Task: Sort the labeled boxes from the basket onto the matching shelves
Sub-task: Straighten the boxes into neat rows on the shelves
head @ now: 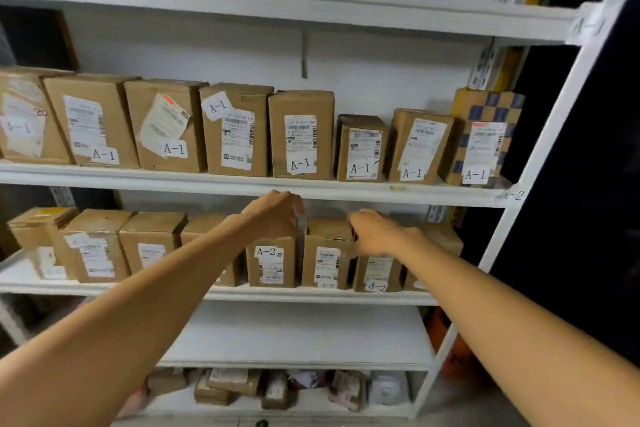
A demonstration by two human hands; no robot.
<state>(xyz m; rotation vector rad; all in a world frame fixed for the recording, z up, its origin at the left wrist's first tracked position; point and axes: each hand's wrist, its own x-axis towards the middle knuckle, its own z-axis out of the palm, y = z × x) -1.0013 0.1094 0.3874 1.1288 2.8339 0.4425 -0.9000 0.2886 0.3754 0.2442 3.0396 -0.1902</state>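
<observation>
both hands reach into the lower shelf (311,295), where a row of cardboard boxes marked a-2 stands upright side by side. the left hand (273,215) sits on top of the labeled box (272,262), fingers bent down over its top edge as if gripping it. the right hand (377,232) lies over the top of the right box (375,274), with its thumb side against the middle box (327,255). its fingers point toward the back and are partly hidden, so i cannot tell whether it grips or only presses. the basket is not in view.

these boxes look small, stiff and taped shut, likely light enough for one hand. plain cardboard gives fair friction, but the glossy paper labels on the fronts would be slicker. the row is tight, so the side faces are hard to reach. the top edges, or the top and front together, look like the best places to hold. squeezing the top flaps hard could dent them. the boxes are tall and narrow, so a push high up could tip one into its neighbour.

the upper shelf (173,178) carries a full row of a-1 boxes (301,135).
</observation>
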